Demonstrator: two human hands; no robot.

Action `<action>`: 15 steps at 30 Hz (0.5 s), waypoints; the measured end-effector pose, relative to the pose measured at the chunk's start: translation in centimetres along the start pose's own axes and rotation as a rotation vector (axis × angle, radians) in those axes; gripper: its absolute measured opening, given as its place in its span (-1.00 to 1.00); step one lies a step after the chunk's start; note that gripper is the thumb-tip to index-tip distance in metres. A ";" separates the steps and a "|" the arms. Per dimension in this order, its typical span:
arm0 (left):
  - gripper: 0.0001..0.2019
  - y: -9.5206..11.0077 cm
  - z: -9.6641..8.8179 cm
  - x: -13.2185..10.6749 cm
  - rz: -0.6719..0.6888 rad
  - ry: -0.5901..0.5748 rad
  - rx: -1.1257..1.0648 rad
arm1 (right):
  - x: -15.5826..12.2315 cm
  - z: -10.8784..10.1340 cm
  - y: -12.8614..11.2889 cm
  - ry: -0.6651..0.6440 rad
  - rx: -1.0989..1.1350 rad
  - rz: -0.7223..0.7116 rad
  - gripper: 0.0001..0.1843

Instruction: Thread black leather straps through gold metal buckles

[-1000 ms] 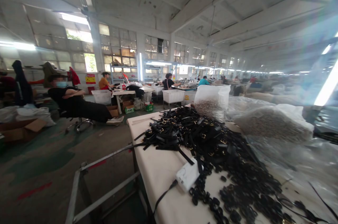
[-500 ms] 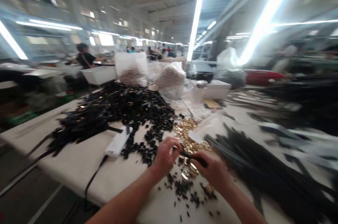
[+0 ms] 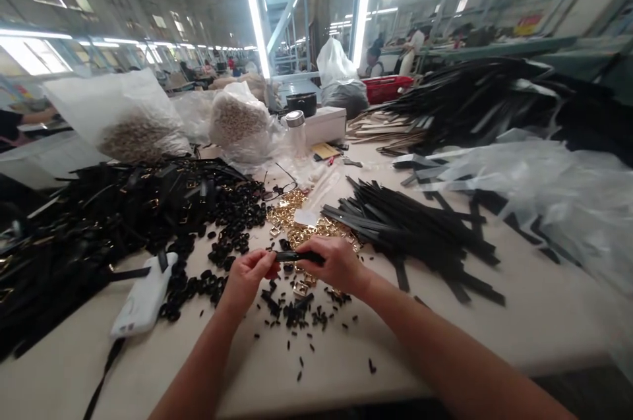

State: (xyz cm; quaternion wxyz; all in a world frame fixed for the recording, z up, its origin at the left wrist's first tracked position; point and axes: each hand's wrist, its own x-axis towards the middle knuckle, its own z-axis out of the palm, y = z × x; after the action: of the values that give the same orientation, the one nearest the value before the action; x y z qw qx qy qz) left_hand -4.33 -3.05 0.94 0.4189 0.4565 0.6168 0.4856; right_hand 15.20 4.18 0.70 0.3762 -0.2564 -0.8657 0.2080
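A short black strap (image 3: pixel 287 256) stretches level between my two hands, above the table. My left hand (image 3: pixel 247 280) pinches its left end with thumb and fingertips. The fingers of my right hand (image 3: pixel 341 265) are wrapped round the other end, and part of it is hidden in the palm. Just beyond the hands lies a heap of gold metal buckles (image 3: pixel 287 212). Small black pieces (image 3: pixel 297 311) are scattered on the table below the hands. Left of my left hand is a pile of small black loops (image 3: pixel 198 285).
A bundle of black straps (image 3: pixel 415 229) lies to the right, near clear plastic sheeting (image 3: pixel 554 182). On the left are a white device (image 3: pixel 143 298) with a cord and a big heap of black straps with buckles (image 3: pixel 109 209). Filled plastic bags (image 3: pixel 240 113) and a lidded jar (image 3: pixel 295 133) stand behind.
My view has turned to the right, so the table's contents appear further left. Both hands still hold the black strap, which is now more level.
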 end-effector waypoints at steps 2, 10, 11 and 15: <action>-0.68 0.0 0.0 0.1 -0.015 0.011 -0.033 | 0.0 0.2 0.0 -0.006 -0.024 -0.014 -0.89; -0.73 0.0 0.8 -0.2 -0.018 -0.013 -0.050 | -0.4 0.6 -0.3 0.003 -0.092 -0.054 -0.81; -0.73 0.0 1.0 -0.2 -0.012 -0.021 -0.045 | -0.4 0.7 -0.3 -0.006 -0.084 -0.051 -0.80; -0.76 -0.1 1.5 -0.2 0.037 -0.024 -0.041 | -0.4 1.0 -0.1 -0.026 -0.080 -0.033 -0.80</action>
State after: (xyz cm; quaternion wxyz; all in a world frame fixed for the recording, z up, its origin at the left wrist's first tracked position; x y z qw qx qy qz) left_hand -2.88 -2.92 0.58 0.4264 0.4651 0.5930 0.5003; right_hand 14.62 3.66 -0.08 0.3579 -0.2544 -0.8822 0.1703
